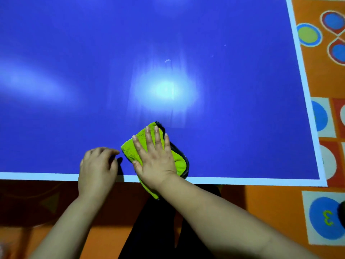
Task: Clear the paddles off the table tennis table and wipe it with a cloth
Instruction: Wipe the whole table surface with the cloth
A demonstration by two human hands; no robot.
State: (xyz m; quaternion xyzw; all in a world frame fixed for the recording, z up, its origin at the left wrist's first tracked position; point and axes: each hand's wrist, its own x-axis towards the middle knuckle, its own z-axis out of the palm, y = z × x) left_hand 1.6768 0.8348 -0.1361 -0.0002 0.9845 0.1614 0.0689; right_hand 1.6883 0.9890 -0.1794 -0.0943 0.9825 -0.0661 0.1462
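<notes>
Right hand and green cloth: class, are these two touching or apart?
Touching. The head view shows the right hand pressed flat, fingers straight, on top of the green cloth.

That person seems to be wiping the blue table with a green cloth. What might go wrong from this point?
1. The green cloth hangs partly over the near edge of the table. Pressed only by a flat right hand, it could slide off.
2. The small white marks farther up may get missed.
3. The streaks near the glare suggest wiping might smear rather than clean.
</notes>
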